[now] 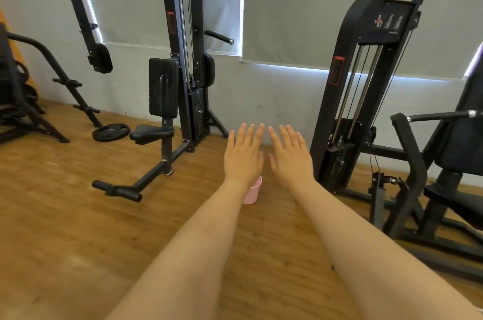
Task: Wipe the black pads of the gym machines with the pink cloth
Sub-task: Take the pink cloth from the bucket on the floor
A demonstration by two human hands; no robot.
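A: Hands first, quick.
B: Both stretched out in front, palms down. The left hand (243, 155) and the right hand (291, 156) are side by side, fingers straight and a bit spread, thumbs near each other but apart. Neither holds anything.

A: Landmark?
B: The pink bucket (253, 193), on the wood floor (65, 215) right under the hands. The left wrist covers part of its rim, so I can't see inside.

A: Black pads?
B: Left of the bucket & further back, a tall back pad (163, 87) stands upright on the blue-framed machine (183, 32), w/ a small seat pad (151, 134) just below it. Further left of the bucket and higher up, an oval pad (100, 58) sits on a slanted black arm. Right of the bucket is a black weight-stack tower (366, 71), and beyond that, at the frame edge, a big dark pad (460, 152) w/ a grip bar above it.

A: Pink cloth?
B: Can't tell where it is.

A: Anything else?
B: A weight plate (111, 132) lies flat on the floor left of the bucket, beside the seat pad. Grey blinds (287, 19) are on the wall behind the bucket — light leaks at their edges.
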